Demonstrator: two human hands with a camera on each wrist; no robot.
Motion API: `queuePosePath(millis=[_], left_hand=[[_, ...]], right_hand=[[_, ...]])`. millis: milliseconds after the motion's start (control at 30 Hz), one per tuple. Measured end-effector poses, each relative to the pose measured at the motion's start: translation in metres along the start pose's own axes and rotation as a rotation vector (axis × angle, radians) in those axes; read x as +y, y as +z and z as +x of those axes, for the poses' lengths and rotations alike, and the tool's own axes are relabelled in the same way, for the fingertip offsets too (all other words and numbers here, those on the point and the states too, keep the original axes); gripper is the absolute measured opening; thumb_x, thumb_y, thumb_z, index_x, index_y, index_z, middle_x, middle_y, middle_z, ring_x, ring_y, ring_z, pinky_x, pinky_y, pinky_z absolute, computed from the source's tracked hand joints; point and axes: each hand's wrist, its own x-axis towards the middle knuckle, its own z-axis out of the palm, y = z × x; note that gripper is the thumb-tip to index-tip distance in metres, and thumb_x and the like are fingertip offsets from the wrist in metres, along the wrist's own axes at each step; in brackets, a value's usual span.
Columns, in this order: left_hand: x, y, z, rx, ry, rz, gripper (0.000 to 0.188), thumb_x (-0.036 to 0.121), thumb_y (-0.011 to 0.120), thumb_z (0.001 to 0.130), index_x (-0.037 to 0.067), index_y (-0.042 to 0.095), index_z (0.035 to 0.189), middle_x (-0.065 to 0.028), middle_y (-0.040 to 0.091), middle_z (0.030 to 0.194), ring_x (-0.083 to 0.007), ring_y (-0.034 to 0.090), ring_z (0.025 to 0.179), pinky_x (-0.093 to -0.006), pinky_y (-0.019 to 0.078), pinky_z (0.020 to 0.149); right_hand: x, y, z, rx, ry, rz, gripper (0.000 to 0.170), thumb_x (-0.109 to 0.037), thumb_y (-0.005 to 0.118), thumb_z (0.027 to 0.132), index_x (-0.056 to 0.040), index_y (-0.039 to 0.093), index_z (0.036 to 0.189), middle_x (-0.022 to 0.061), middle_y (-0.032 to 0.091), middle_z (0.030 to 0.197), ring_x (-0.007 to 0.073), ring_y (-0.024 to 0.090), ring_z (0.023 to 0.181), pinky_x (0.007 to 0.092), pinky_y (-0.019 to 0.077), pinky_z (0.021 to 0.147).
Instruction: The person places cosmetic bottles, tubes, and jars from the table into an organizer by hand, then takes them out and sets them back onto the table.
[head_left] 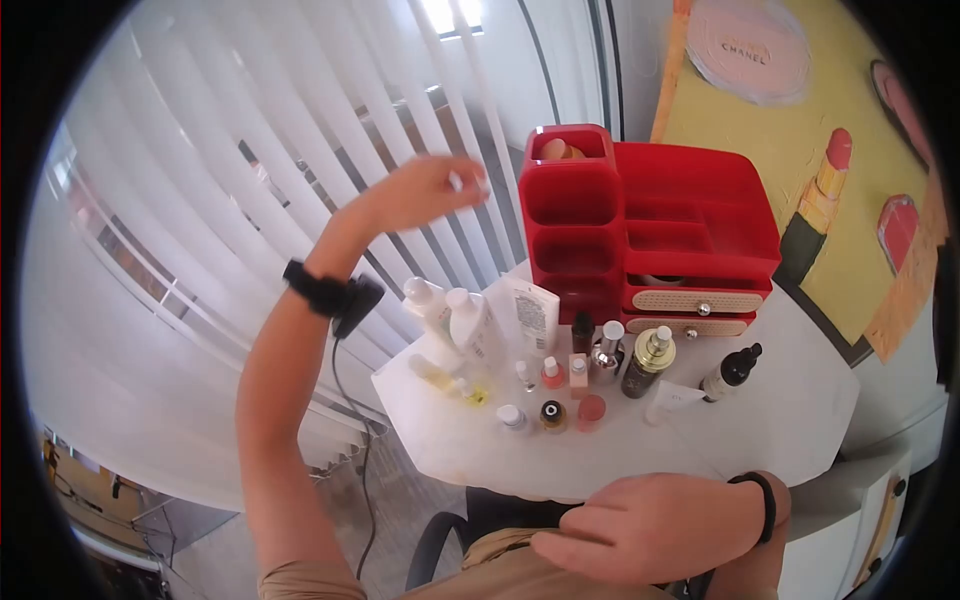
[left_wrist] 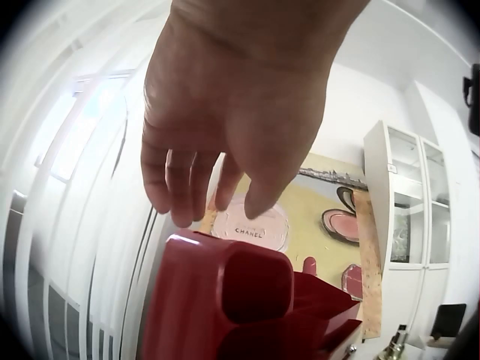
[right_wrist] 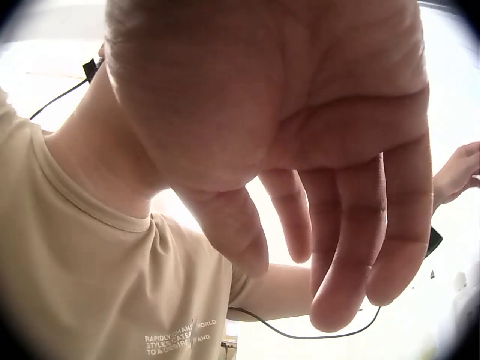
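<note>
My left hand [head_left: 425, 192] is raised beside the upper left corner of a red cosmetics organizer [head_left: 570, 200], slightly blurred. Its fingers hang loosely bent, and the left wrist view shows nothing between fingers and thumb. A beige rounded item [head_left: 560, 150] sits in the organizer's top left compartment. Over the lap, at the near side of the white table [head_left: 460, 455], my right hand [head_left: 655, 525] hangs relaxed and holds nothing. Between the hands stand white bottles [head_left: 470, 325], a white tube [head_left: 535, 315], a gold-collared bottle [head_left: 648, 362] and a dark dropper bottle [head_left: 733, 372].
Several small nail-polish-sized bottles [head_left: 552, 374] and a small white tube [head_left: 672, 400] fill the table's middle. The organizer has two woven-front drawers [head_left: 697, 302]. White vertical blinds [head_left: 300, 130] hang at the left. A yellow poster [head_left: 700, 120] stands behind.
</note>
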Motion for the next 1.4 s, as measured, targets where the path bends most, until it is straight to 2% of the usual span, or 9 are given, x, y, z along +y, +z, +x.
queuePosePath(millis=[67,267,400,467,633,933,1233,1300,1400], left_hand=[[-0.007,0.004,-0.045,-0.126,-0.128,-0.084,0.044,0.039,0.072,0.095,0.008,0.068,0.125,-0.0093,0.07,0.113,-0.0209,0.063,0.098,-0.0328,0.0533,0.082],[-0.039,0.034,-0.108,-0.252,-0.099,-0.169,0.045,0.035,0.074,0.094,0.006,0.065,0.128,-0.0103,0.069,0.117,-0.024,0.063,0.102,-0.034,0.0525,0.088],[-0.049,0.045,-0.111,-0.305,-0.133,-0.23,0.044,0.03,0.075,0.092,0.006,0.064,0.127,-0.0108,0.069,0.116,-0.0229,0.064,0.107,-0.0359,0.0503,0.095],[-0.068,0.06,-0.116,-0.289,-0.121,-0.366,0.042,0.029,0.074,0.092,0.006,0.064,0.127,-0.0091,0.07,0.115,-0.02,0.063,0.108,-0.0349,0.0492,0.096],[-0.08,0.076,-0.123,-0.26,-0.115,-0.673,0.049,0.022,0.076,0.094,0.004,0.061,0.137,-0.0017,0.068,0.124,-0.0126,0.057,0.118,-0.0321,0.0425,0.108],[-0.078,0.072,-0.138,0.046,-0.176,-0.729,0.041,0.021,0.075,0.095,0.003,0.064,0.131,-0.0024,0.069,0.116,-0.0121,0.062,0.109,-0.0309,0.05,0.098],[-0.009,-0.043,-0.103,0.495,-0.082,-0.795,0.041,0.024,0.068,0.099,0.003,0.062,0.134,-0.0056,0.069,0.115,-0.0142,0.066,0.106,-0.0303,0.0565,0.089],[0.019,-0.05,-0.075,0.556,-0.005,-0.821,0.044,0.027,0.068,0.099,0.002,0.061,0.135,-0.0074,0.069,0.118,-0.0165,0.067,0.108,-0.0322,0.0568,0.092],[0.062,-0.047,-0.026,0.509,0.099,-0.828,0.047,0.028,0.071,0.097,-0.001,0.06,0.132,-0.01,0.07,0.116,-0.0176,0.068,0.109,-0.0332,0.0561,0.093]], right_hand=[[0.003,-0.003,0.006,-0.139,0.032,-0.052,0.039,-0.023,0.069,0.093,-0.0107,0.063,0.129,0.0089,0.068,0.112,0.0234,0.07,0.083,0.0325,0.0589,0.072],[0.016,-0.021,0.058,-0.004,0.279,-0.233,0.029,-0.022,0.067,0.089,-0.0007,0.057,0.106,0.0095,0.06,0.078,0.0264,0.068,0.073,0.0366,0.0548,0.062],[0.062,-0.03,0.111,-0.15,0.26,-0.511,0.03,-0.02,0.067,0.091,-0.0025,0.058,0.113,0.012,0.064,0.09,0.0296,0.07,0.079,0.0409,0.0566,0.063],[0.089,-0.028,0.153,-0.175,0.633,-0.255,0.024,-0.017,0.064,0.09,-0.0011,0.06,0.108,0.0159,0.069,0.089,0.0335,0.072,0.079,0.0433,0.0569,0.065],[0.17,0.011,0.186,-0.063,0.447,-0.525,0.015,-0.014,0.065,0.085,-0.0032,0.074,0.089,0.0166,0.075,0.086,0.034,0.075,0.079,0.0449,0.0587,0.067],[0.186,0.013,0.182,-0.144,0.467,-0.491,0.023,-0.024,0.063,0.093,-0.0014,0.067,0.098,0.0157,0.073,0.089,0.0335,0.074,0.084,0.0466,0.0577,0.069],[0.107,-0.147,0.094,0.532,0.458,-0.279,0.032,-0.037,0.054,0.1,-0.0069,0.06,0.109,0.0139,0.067,0.088,0.0286,0.065,0.079,0.0385,0.0497,0.072],[0.096,-0.173,0.069,0.568,0.562,-0.146,0.033,-0.035,0.055,0.1,-0.0033,0.06,0.107,0.0183,0.069,0.089,0.0398,0.066,0.085,0.046,0.0512,0.076],[0.113,-0.202,0.03,0.692,0.493,-0.611,0.028,-0.03,0.054,0.101,-0.0024,0.06,0.106,0.0195,0.069,0.088,0.0419,0.065,0.085,0.0477,0.0512,0.075]])
